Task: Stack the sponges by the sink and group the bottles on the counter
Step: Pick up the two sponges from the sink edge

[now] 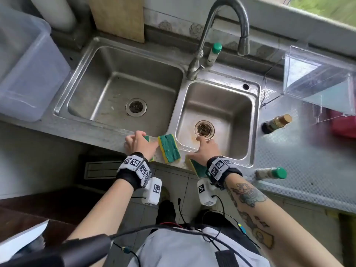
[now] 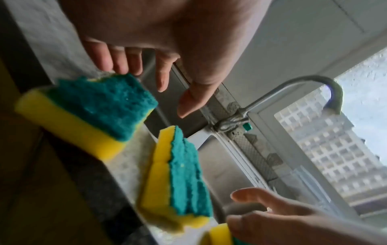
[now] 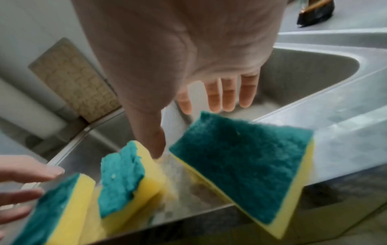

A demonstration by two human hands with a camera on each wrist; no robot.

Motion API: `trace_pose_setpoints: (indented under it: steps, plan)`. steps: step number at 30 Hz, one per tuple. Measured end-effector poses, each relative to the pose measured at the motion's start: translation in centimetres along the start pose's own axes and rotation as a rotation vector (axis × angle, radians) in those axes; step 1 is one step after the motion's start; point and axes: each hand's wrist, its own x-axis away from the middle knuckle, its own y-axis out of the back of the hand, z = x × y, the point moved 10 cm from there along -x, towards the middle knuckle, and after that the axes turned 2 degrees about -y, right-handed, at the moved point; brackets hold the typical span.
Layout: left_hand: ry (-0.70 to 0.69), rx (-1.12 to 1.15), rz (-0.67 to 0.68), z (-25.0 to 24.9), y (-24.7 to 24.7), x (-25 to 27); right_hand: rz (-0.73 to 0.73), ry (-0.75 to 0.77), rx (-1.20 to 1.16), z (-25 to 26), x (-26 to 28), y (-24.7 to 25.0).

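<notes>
Three yellow sponges with green scouring tops lie in a row on the sink's front rim. My left hand [image 1: 137,143] hovers open over the left sponge [image 2: 87,112], fingertips near its far edge. The middle sponge [image 1: 169,148] lies free between the hands. My right hand [image 1: 204,149] is spread open above the right sponge [image 3: 245,164], which juts over the counter's front edge; its thumb points down beside the middle sponge [image 3: 125,174]. A green-capped bottle [image 1: 213,53] stands behind the faucet. A dark gold-capped bottle [image 1: 276,124] and another green-capped bottle [image 1: 271,173] lie on the right counter.
A double steel sink [image 1: 256,105] has a curved faucet [image 1: 221,22] over the divider. A clear plastic box [image 1: 317,79] sits on the right counter, a translucent bin [image 1: 25,64] at the left. A wooden board [image 1: 119,16] leans on the back wall.
</notes>
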Motion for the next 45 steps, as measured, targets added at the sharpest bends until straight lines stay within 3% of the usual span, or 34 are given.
trace_pose_setpoints:
  steps: [6,23,28,32,39,45]
  plan:
    - [-0.036,-0.237,0.025,1.3,-1.0,-0.4,0.057,-0.067,0.115,-0.9,0.8,-1.8]
    - [-0.073,-0.1,0.057,0.4,0.4,-1.0,0.018,-0.089,-0.048,-0.2,2.1,0.9]
    - [-0.19,-0.009,0.079,-5.0,1.0,0.5,-0.007,-0.041,-0.209,-0.2,2.8,6.3]
    - [-0.313,0.052,0.115,-10.8,0.3,3.0,-0.047,0.005,-0.205,-1.7,3.8,12.4]
    - [-0.432,0.065,0.17,-18.5,-3.5,8.0,-0.071,-0.027,-0.305,-9.7,4.6,23.1]
    - [-0.448,0.091,0.186,-23.2,-7.5,10.4,-0.121,-0.071,-0.22,-17.4,1.6,32.7]
